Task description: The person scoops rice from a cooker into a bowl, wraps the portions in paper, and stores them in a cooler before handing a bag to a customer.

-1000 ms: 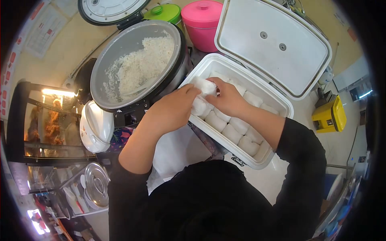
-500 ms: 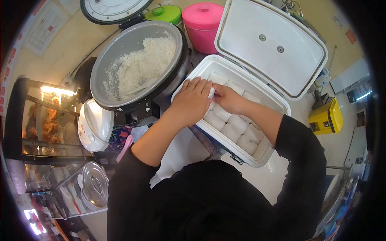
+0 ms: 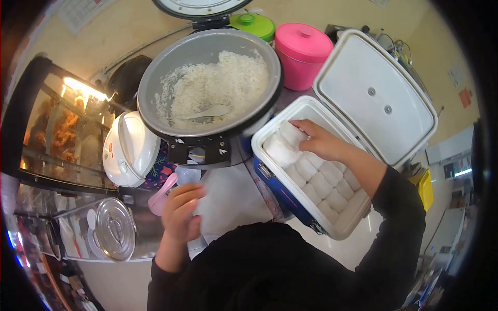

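My right hand point(image 3: 322, 141) reaches into the white-lined cooler box point(image 3: 264, 122), its fingers closed round a white wrapped bundle point(image 3: 293, 136) at the far left corner. Rows of similar bundles point(image 3: 321, 184) fill the box beside and below it. My left hand point(image 3: 182, 211) hovers over the front of the counter, fingers apart and holding nothing, near a pink-handled item point(image 3: 162, 196) and a sheet of white paper point(image 3: 228, 199). Cooked rice point(image 3: 220, 85) lies in the large open cooker point(image 3: 150, 78), with a pale paddle point(image 3: 210, 112) on it.
A pink lidded tub point(image 3: 303, 52) and a green-lidded one point(image 3: 252, 25) stand behind the cooker. The cooler's lid point(image 3: 376, 93) is raised. A white rice cooker point(image 3: 132, 147), lit glass cabinet point(image 3: 65, 127) and round glass lid point(image 3: 115, 228) are on the left.
My left hand has left the cooler and moved left and down, its fingers now apart. My right hand stays at the box with a bundle. The view has shifted, showing the paddle more clearly.
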